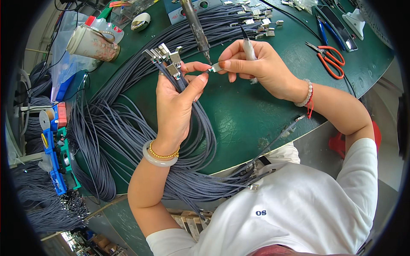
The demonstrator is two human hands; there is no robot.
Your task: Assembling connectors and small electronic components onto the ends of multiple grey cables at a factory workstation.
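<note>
My left hand (177, 96) is closed round a bundle of dark grey braided cables (200, 119). Metal plug ends (173, 62) stick up from that bundle above the palm. Its thumb and forefinger pinch one cable just behind its end. At that end is a small metal connector (216, 68), pinched by the thumb and forefinger of my right hand (265, 68). A slim dark-pointed tool with a white-wrapped handle (249, 49) is also tucked in my right fingers. Directly above the connector, the tip of a soldering iron (197, 32) points down; whether they touch, I cannot tell.
Many more cables (128, 123) spread over the green table (239, 128) and hang toward my lap. Orange-handled pliers (331, 59), blue-handled pliers (322, 32) and a phone (337, 27) lie at right. A lidded cup (94, 42) stands far left, above blue bins (53, 158).
</note>
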